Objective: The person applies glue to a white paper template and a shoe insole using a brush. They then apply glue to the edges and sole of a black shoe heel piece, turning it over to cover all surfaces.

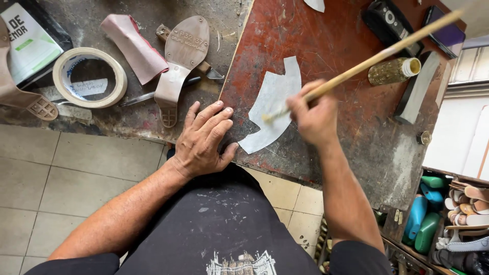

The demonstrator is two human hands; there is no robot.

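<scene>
I am looking at a pale grey cut piece (271, 106) lying on my scratched red-brown surface (331, 46), beside a tan sole (179, 61) and cream tape roll (89, 77).

A flat package (31, 38) lies at the upper left of the frame: a black sleeve with a white printed panel bearing dark lettering and a green patch. Just right of it, inside the ring of a tape roll (89, 77), sits a small white rectangular label (87, 86) with dark handwriting. At the upper right edge rests a dark phone (444, 30), its screen purple-black
</scene>
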